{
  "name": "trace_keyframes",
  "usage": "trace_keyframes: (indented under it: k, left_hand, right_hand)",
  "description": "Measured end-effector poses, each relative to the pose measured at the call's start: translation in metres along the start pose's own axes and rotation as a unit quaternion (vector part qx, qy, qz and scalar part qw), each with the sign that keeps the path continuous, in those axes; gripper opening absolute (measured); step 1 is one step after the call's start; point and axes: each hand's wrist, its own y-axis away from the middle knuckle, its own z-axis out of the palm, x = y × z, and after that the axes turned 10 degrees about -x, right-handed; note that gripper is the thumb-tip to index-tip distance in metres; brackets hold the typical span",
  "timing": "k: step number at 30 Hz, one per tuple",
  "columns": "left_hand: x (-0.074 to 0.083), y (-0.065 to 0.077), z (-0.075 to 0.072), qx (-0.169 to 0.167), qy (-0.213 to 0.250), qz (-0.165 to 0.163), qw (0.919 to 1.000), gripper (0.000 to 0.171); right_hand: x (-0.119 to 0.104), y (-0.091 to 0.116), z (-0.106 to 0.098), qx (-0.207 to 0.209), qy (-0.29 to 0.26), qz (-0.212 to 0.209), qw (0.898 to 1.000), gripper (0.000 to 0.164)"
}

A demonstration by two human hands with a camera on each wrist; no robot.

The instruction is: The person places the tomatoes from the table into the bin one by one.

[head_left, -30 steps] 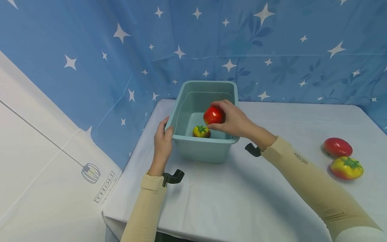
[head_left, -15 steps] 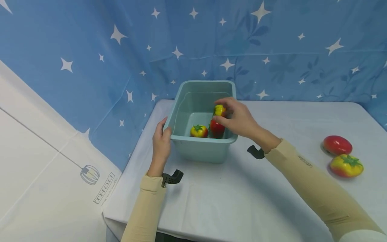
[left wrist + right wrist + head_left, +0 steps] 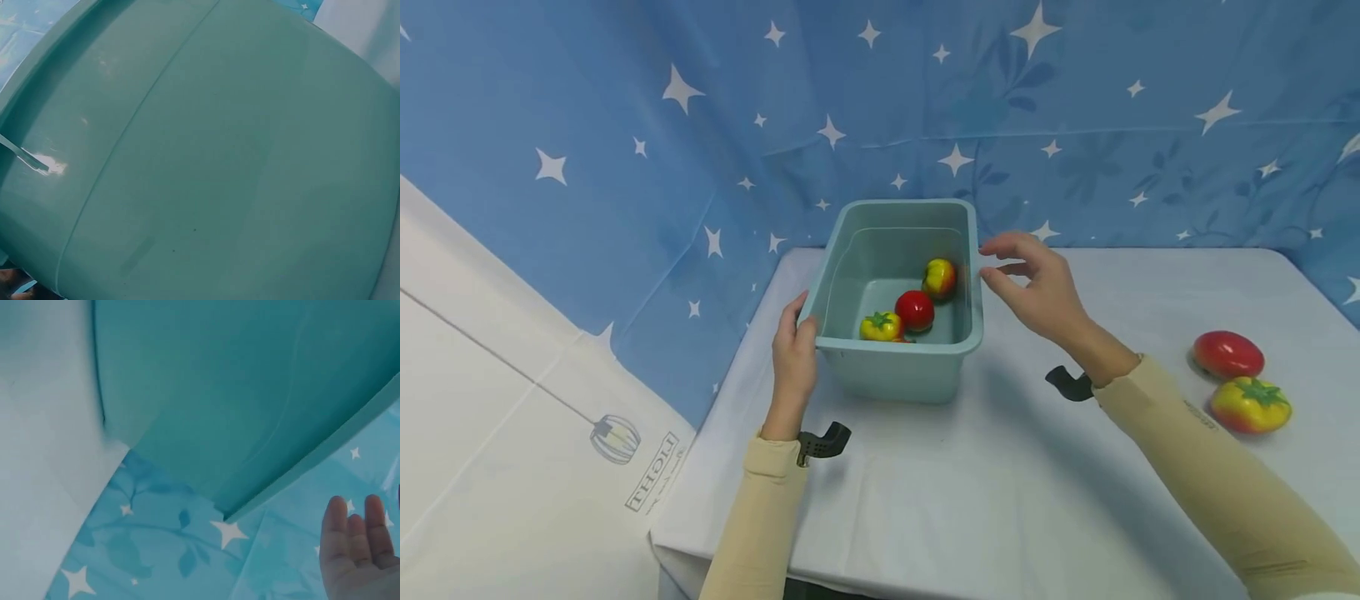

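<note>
My left hand [image 3: 793, 358] grips the left rim of a blue-green plastic bin [image 3: 891, 375], whose outer wall fills most of the left wrist view. Inside the bin lie a yellow-and-red fruit [image 3: 940, 279] near the right wall, a shiny red round fruit [image 3: 915, 311], and a yellow fruit with a green leafy top [image 3: 881, 326] close to the front wall. The front rim partly hides the lowest of them. Just outside the right rim, my right hand [image 3: 1037, 287] holds nothing, its fingers loosely bent and spread from the thumb. Its fingers [image 3: 375, 525] also show in the right wrist view.
At the right of the white-covered table [image 3: 1000, 500] lie a red oval fruit [image 3: 1228, 355] and, beside it, a yellow-and-red fruit with a green top [image 3: 1251, 405]. A blue curtain with white stars [image 3: 1075, 192] hangs behind the bin.
My right hand let go of the red fruit inside the bin and moved right, out past the rim. The fruits in the bin shifted. My left hand stays on the rim.
</note>
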Motion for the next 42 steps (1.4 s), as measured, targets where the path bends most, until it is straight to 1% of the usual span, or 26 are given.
trace_keyframes:
  k: [2,3,5,9,11,16,18,23,25,28,32,36,39,42]
  left_hand:
    - [-0.002,0.0,0.0,-0.001,0.001,0.001,1.0,0.043]
    - [-0.002,0.0,0.0,-0.002,0.001,0.003,1.0,0.043]
    - [-0.002,0.0,0.0,-0.003,0.002,0.007,1.0,0.043]
    - [-0.002,-0.001,-0.001,-0.003,0.008,0.009,0.9999,0.043]
    - [-0.002,-0.001,-0.001,-0.004,0.011,0.009,0.9999,0.043]
    - [-0.001,-0.002,0.0,-0.006,0.021,0.016,0.9996,0.041]
    - [-0.001,-0.002,0.0,-0.007,0.024,0.018,0.9995,0.041]
    - [-0.001,-0.002,0.0,-0.009,0.024,0.016,0.9996,0.042]
    - [-0.001,-0.001,0.0,-0.007,0.022,0.012,0.9996,0.041]
    - [-0.001,-0.001,-0.001,-0.006,0.021,0.01,0.9997,0.042]
    - [-0.002,0.0,-0.001,-0.006,0.019,0.01,0.9998,0.042]
    - [-0.002,0.0,-0.002,-0.005,0.021,0.011,0.9997,0.042]
    - [-0.002,0.0,-0.001,-0.005,0.024,0.013,0.9996,0.042]
    - [-0.002,-0.001,0.0,-0.004,0.03,0.016,0.9994,0.042]
  right_hand:
    - [-0.009,0.006,-0.003,0.004,0.007,-0.023,1.0,0.024]
    - [-0.013,0.009,-0.004,0.007,0.017,-0.029,0.999,0.023]
    - [-0.015,0.014,-0.007,0.009,0.034,-0.033,0.999,0.023]
    - [-0.009,0.022,-0.013,0.015,0.058,-0.008,0.998,0.024]
    - [-0.003,0.026,-0.016,0.02,0.056,0.003,0.998,0.026]
    - [0.011,0.038,-0.026,0.032,0.047,0.053,0.997,0.032]
    - [0.019,0.044,-0.031,0.031,0.042,0.081,0.995,0.035]
    - [0.054,0.06,-0.043,0.02,0.035,0.141,0.989,0.041]
    - [0.067,0.067,-0.046,0.017,0.04,0.163,0.986,0.042]
    - [0.078,0.076,-0.051,0.021,0.046,0.184,0.982,0.043]
    - [0.084,0.088,-0.059,0.028,0.055,0.206,0.977,0.045]
    - [0.087,0.102,-0.071,0.027,0.069,0.244,0.967,0.047]
    - [0.089,0.115,-0.081,0.028,0.064,0.284,0.956,0.049]
    - [0.093,0.129,-0.093,0.033,0.065,0.313,0.947,0.049]
